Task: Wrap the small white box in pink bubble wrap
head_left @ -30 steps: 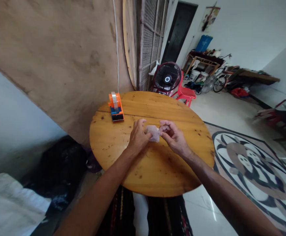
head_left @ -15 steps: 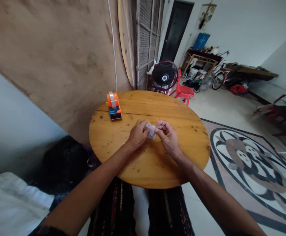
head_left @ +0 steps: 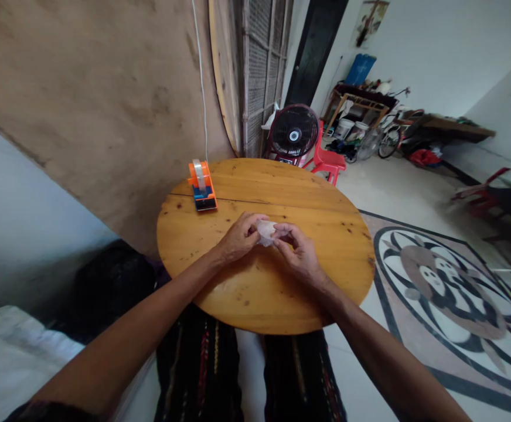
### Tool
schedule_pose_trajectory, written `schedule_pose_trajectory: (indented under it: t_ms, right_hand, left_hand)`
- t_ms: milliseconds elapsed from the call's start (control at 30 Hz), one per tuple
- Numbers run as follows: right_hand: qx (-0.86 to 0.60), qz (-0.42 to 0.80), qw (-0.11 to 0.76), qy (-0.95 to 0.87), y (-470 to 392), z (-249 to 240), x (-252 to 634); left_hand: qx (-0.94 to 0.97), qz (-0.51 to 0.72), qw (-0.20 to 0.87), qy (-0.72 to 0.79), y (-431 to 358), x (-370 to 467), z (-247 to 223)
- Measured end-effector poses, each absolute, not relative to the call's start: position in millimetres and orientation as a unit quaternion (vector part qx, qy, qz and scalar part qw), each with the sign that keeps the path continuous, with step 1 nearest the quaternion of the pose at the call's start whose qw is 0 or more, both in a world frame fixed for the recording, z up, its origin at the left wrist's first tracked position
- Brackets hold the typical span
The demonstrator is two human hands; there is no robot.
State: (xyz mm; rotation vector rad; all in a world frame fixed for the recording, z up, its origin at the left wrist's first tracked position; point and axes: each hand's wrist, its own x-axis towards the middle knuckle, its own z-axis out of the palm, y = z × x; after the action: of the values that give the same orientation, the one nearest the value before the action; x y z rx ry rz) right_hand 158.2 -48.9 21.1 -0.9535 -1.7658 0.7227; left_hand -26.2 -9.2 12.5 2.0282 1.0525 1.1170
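A small, whitish, translucent packet (head_left: 265,232), which looks like thin plastic, is held between both hands over the middle of the round wooden table (head_left: 247,305). My left hand (head_left: 241,235) pinches its left side between thumb and fingers. On the other side, my right hand (head_left: 296,249) grips the right edge with thumb and fingertips. What the packet contains, if anything, is too small to make out. An orange and blue tape dispenser (head_left: 203,186) with a roll of clear tape stands at the table's far left, apart from both hands.
Beyond the table stand a dark fan (head_left: 294,133) and a red plastic chair (head_left: 327,159). A brown board (head_left: 106,88) leans along the left, with a white cable (head_left: 201,76) hanging before it. Dark bags (head_left: 115,287) lie at the lower left.
My right fingers have closed in on the packet's right edge, and the left hand has shifted slightly left. The packet looks more spread out. The view has tilted a little.
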Motion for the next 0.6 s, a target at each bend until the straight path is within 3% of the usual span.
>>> schedule_pose_trajectory:
  t_ms: [167, 333, 600]
  right_hand:
    - [-0.389, 0.247, 0.44, -0.771, -51, 23, 166]
    - [-0.39, 0.148, 0.407, -0.813, -50, 22, 169]
    - [-0.335, 0.07, 0.371, -0.863, -45, 19, 175]
  left_hand:
    - [0.799, 0.413, 0.181, 0.398, -17, -28, 11]
    - [0.826, 0.408, 0.145, 0.361, -16, -33, 11]
    - [0.896, 0.285, 0.055, 0.336, -23, -52, 22]
